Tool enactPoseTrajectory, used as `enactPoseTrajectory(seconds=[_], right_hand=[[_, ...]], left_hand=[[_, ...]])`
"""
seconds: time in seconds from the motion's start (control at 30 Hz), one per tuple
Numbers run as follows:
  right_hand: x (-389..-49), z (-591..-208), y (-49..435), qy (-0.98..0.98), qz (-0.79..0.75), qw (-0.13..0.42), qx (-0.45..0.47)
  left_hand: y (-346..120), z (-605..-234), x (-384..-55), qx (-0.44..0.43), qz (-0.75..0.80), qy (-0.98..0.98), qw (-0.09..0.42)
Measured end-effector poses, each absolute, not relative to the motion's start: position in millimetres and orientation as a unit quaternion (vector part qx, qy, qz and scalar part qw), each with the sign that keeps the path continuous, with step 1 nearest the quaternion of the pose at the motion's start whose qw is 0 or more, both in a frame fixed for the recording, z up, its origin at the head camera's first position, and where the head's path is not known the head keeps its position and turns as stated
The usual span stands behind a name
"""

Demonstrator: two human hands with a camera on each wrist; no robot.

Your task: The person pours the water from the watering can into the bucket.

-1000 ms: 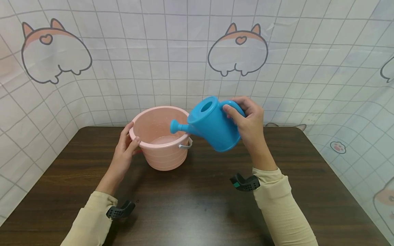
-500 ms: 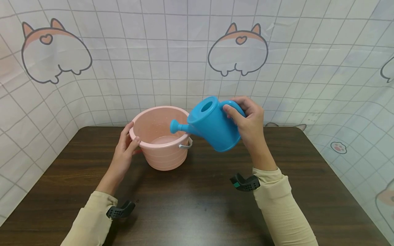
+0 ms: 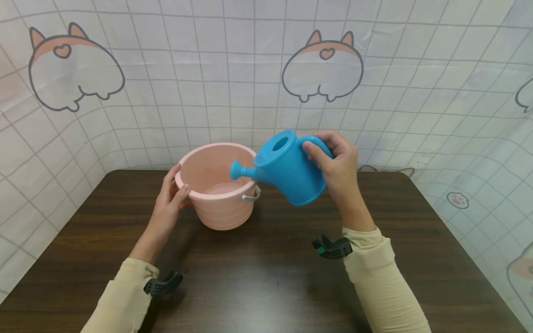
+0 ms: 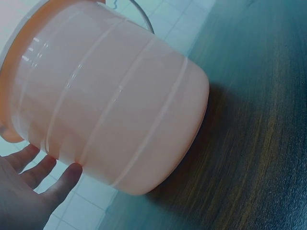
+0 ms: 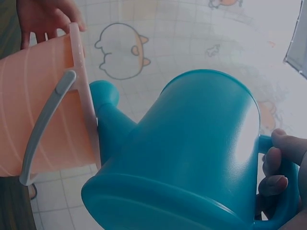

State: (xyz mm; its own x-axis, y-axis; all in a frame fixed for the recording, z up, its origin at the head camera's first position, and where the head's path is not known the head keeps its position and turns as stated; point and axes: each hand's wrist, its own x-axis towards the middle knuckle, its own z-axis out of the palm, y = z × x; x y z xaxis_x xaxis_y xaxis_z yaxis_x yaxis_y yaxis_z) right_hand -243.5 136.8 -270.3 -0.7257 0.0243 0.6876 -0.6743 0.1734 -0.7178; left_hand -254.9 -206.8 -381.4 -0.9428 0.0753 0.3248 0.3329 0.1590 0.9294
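A pink bucket [image 3: 222,210] with a grey handle [image 3: 251,195] stands on the table. My left hand [image 3: 165,203] rests against its left side at the rim; in the left wrist view, fairly straight fingers [image 4: 62,184] touch the outer wall. My right hand [image 3: 337,157] grips the loop handle of a blue watering can [image 3: 291,169], holding it above the table. The can tilts left, and its spout head [image 3: 236,170] reaches over the bucket's right rim. No stream from the spout can be made out. Whether water lies in the bucket's bottom, I cannot tell.
A dark wood table [image 3: 250,282] runs beneath both arms. Behind it hangs a white gridded wall cloth [image 3: 208,69] with cartoon animal prints. Each wrist wears a black strap device [image 3: 331,247].
Hands, bucket and watering can keep the same positions. Only the head view has shifted very slightly.
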Motion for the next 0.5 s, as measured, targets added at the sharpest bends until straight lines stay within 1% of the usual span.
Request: enactPoseTrajectory(seconds=[0.33, 0.5], right_hand=[[-236.0, -262.3, 133.0, -0.711, 0.596, 0.293, 0.231], [-241.5, -267.4, 134.9, -0.711, 0.597, 0.292, 0.229]], left_hand=[[-206.4, -381.1, -254.8, -0.137, -0.634, -0.754, 0.105], [-207.0, -381.2, -254.3, -0.136, -0.637, -0.752, 0.101]])
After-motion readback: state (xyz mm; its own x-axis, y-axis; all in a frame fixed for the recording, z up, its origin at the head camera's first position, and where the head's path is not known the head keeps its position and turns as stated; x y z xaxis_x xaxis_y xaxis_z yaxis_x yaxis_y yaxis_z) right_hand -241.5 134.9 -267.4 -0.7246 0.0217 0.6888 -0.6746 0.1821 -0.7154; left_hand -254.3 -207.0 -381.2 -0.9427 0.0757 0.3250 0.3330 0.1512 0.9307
